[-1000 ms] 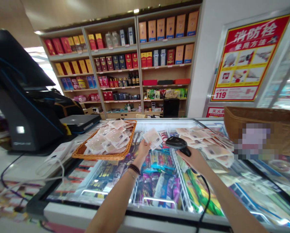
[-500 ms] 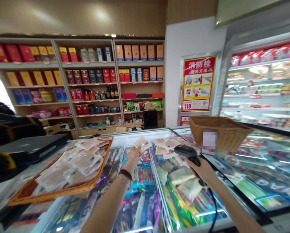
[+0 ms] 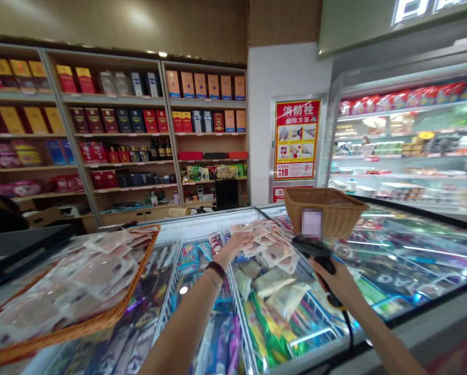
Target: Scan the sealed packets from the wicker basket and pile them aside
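My left hand (image 3: 237,244), with a beaded bracelet at the wrist, is at the left edge of a pile of clear flat packets (image 3: 270,240) on the freezer's glass. Its fingertips touch the packets, and whether one is between them is too small to tell. My right hand (image 3: 335,276) is wrapped round the handle of a black barcode scanner (image 3: 314,249), whose head points left over the pile's right side. More such packets (image 3: 100,271) fill a shallow orange wicker tray (image 3: 134,289) at the left.
A brown wicker basket (image 3: 335,211) stands behind the scanner. Under the glass, a freezer (image 3: 239,312) holds colourful packages between white wire dividers. A dark flat device (image 3: 26,250) lies at the far left. Shelves (image 3: 124,134) of boxes and bottles line the back.
The view has turned right. My left hand has moved right from above the freezer to the pile, where the packet it held is no longer distinct. The scanner has moved to the pile's right side.
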`<state>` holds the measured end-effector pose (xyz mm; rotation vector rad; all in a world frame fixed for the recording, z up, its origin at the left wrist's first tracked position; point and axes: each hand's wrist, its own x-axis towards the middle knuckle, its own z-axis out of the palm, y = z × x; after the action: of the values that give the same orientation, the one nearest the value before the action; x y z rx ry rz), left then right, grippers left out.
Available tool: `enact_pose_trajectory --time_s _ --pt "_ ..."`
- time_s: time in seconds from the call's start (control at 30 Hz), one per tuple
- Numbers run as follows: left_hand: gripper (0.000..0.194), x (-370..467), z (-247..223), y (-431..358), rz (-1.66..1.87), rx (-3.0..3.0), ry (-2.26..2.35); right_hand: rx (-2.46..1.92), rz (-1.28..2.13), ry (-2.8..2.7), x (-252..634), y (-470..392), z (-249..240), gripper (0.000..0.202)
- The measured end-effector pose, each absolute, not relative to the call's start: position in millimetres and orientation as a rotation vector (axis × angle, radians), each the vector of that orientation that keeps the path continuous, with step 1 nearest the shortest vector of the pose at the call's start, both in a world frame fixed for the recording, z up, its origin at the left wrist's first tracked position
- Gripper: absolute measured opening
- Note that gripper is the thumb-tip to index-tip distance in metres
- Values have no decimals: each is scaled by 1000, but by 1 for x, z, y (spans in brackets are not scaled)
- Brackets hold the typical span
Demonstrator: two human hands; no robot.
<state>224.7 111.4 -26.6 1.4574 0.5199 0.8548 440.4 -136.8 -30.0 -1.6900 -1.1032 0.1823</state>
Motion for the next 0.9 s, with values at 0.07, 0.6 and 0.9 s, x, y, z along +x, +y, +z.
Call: enact_pose_trajectory --time_s 0.07,0.6,0.9 --pt "26 209 -34 103 817 1534 504 -1674 240 -1115 433 -134 -27 50" --pt "25 -18 2 75 1350 1754 993 -1351 521 -1359 284 -41 9 46" --pt "68 -131 -6 55 1411 1798 2407 -1242 679 -1524 174 -10 -11 42"
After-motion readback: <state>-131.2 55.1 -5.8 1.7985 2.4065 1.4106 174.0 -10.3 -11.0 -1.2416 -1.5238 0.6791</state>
